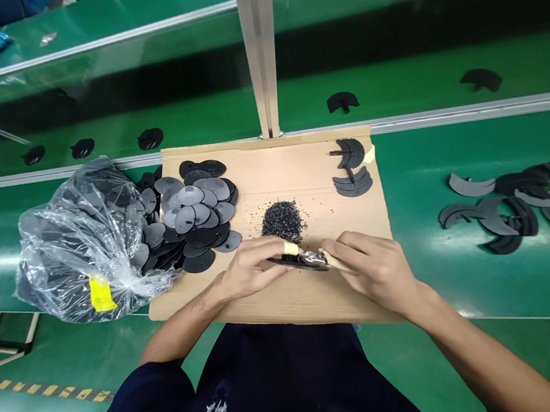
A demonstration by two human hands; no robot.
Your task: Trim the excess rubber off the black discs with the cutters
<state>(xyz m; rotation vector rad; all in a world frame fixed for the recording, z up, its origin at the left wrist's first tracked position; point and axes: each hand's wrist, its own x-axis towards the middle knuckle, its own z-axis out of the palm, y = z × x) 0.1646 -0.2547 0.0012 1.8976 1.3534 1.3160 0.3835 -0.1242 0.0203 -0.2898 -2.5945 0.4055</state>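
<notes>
My left hand (256,267) pinches a flat black plastic part (305,266), with yellow tape wrapped round one finger. In my right hand (372,264) is a pair of nippers (314,256), its metal jaws at the edge of that part. Just beyond them a heap of small black plastic bits (282,221) lies on the cardboard sheet (275,166). To the left, many black round discs (196,207) are piled on the cardboard. Two black curved pieces (354,183) rest near its right edge.
A clear plastic bag (77,246) of black discs with a yellow label stands at the left. More curved black pieces (501,205) lie on the green bench at the right. A metal post (260,57) rises behind the cardboard. Single black parts (150,138) sit along the strip behind.
</notes>
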